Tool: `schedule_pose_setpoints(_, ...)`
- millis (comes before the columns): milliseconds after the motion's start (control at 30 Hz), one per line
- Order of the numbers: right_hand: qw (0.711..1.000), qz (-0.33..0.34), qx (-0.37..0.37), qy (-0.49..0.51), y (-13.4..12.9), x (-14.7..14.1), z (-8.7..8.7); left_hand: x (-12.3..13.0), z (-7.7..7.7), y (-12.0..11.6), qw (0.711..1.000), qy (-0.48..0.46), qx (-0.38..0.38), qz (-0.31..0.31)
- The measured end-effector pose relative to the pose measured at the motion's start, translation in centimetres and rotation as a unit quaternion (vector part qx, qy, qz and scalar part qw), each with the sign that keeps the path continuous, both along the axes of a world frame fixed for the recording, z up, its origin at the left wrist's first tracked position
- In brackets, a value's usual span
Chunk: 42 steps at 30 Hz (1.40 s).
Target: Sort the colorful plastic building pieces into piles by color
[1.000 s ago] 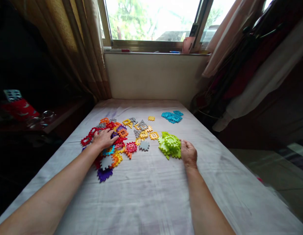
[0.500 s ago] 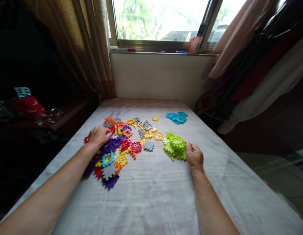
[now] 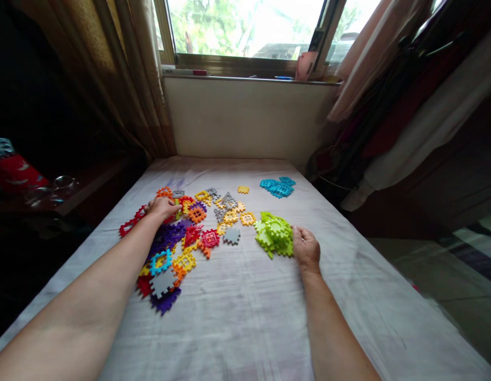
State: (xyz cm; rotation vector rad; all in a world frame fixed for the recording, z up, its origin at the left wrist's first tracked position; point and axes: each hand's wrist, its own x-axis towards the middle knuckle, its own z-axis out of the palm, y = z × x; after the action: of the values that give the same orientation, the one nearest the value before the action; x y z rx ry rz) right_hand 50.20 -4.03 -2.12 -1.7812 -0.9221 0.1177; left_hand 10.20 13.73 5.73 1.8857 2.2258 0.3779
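Observation:
At the upper left of a mixed heap of plastic interlocking tiles, my left hand (image 3: 161, 208) has its fingers closed on a lime-green tile (image 3: 179, 214), which they partly hide. Purple tiles (image 3: 171, 235) lie just below that hand, and red frame tiles (image 3: 126, 227) to its left. My right hand (image 3: 307, 250) rests against the right edge of a lime-green pile of tiles (image 3: 274, 235). Its fingers are curled together; whether a tile is pinched in them is hidden.
Blue tiles (image 3: 278, 187) form a separate group at the far right of the sheet-covered surface (image 3: 229, 317). One yellow tile (image 3: 243, 189) lies apart. Grey and light-orange tiles (image 3: 230, 216) sit mid-surface. Beyond are a wall and window, with hanging clothes (image 3: 392, 121) at right.
My left hand has moved slightly right over the heap onto the lime-green tile. My right hand stays by the lime-green pile. The whole view has shifted a little.

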Motion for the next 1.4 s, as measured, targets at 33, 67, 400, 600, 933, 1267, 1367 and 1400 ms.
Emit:
schedule_pose_setpoints(33, 1.0, 0.002, -0.001, 0.002, 0.0, 0.0, 0.1, -0.1, 0.3, -0.1, 1.0, -0.001, 0.001, 0.016)
schedule_pose_setpoints(67, 1.0, 0.004, -0.002, 0.003, 0.0, -0.1, 0.1, -0.2, 0.7, -0.3, 0.999, 0.002, 0.002, 0.034)
schedule_pose_setpoints(400, 1.0, -0.006, -0.004, 0.017, 0.3, 0.1, -0.3, 3.3, 4.6, -5.4, 0.983, -0.144, 0.112, -0.005)
schedule_pose_setpoints(600, 1.0, -0.003, 0.011, -0.015, 0.1, -0.2, 0.1, 16.2, -1.0, -10.5, 0.952, -0.247, 0.043, -0.178)
schedule_pose_setpoints(933, 0.948, 0.097, -0.044, -0.299, -1.4, -4.6, 2.2, 19.5, -2.9, -12.7, 0.938, -0.182, 0.074, -0.285)
schedule_pose_setpoints(1267, 0.861, 0.203, -0.186, -0.427, 1.2, -4.9, 3.4, 14.5, -4.7, -14.5, 0.925, -0.012, 0.188, -0.33)
schedule_pose_setpoints(1367, 0.872, 0.157, -0.205, -0.416, 2.7, -3.2, 3.2, 13.5, -5.8, -15.3, 0.922, -0.026, 0.223, -0.317)
schedule_pose_setpoints(1400, 0.875, 0.14, -0.21, -0.413, 3.1, -2.6, 3.1, 13.3, -6.0, -15.4, 0.921, -0.03, 0.231, -0.313)
